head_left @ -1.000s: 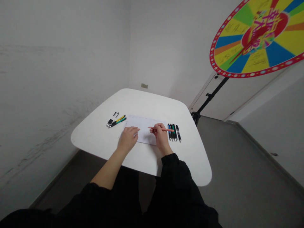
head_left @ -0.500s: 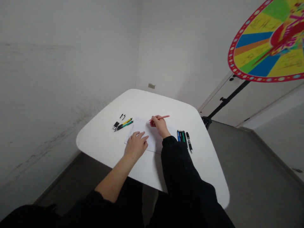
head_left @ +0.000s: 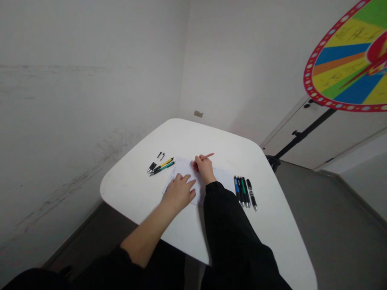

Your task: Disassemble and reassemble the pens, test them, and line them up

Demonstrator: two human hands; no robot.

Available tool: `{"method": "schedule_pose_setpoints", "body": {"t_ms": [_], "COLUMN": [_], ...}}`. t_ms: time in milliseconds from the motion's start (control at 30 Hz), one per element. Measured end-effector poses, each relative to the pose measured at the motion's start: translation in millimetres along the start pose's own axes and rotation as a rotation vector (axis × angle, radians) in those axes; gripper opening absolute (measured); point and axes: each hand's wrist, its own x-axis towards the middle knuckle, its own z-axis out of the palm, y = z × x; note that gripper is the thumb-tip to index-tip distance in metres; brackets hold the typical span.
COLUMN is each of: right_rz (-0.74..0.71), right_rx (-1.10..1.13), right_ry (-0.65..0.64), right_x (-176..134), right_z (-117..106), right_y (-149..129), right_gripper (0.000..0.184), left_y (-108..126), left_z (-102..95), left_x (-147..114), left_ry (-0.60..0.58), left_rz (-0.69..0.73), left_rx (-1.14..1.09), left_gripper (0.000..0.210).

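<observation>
A sheet of white paper (head_left: 222, 176) lies on the white table (head_left: 121, 183), with faint handwriting along its top and left edges. My right hand (head_left: 204, 167) is closed around a red pen (head_left: 208, 155), which slants with its back end up to the right. Its tip is hidden at my fingers, over the upper part of the sheet. Resting on the lower left of the paper is my left hand (head_left: 180, 191), fingers spread and holding nothing.
Left of the paper lie several pens, among them a yellow pen (head_left: 167, 162) and a teal pen (head_left: 165, 167). A row of pens (head_left: 242, 189) and a black-and-clear pen (head_left: 251, 194) lie to the right. A colourful prize wheel (head_left: 344, 60) stands beyond the table.
The whole view has shifted, so the table appears lower and farther right. My right hand with the red pen has moved left across the paper. My left hand stays on the sheet.
</observation>
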Motion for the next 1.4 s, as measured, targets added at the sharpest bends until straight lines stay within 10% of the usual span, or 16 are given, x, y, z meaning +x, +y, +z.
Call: {"method": "schedule_pose_setpoints", "body": {"t_ms": [300, 1400], "right_rz": [-0.020, -0.105], "right_rx": [-0.002, -0.162], "right_ry": [0.004, -0.004], "right_x": [1, 7], "right_z": [1, 3], "right_y": [1, 15], "right_gripper": [0.026, 0.027], "left_y": [-11, -11], "left_z": [1.2, 6.7], "left_x": [38, 37], "left_ry": [-0.128, -0.110], "left_rz": [-0.070, -0.105], "left_rx": [0.172, 0.197], "left_gripper": [0.045, 0.051]}}
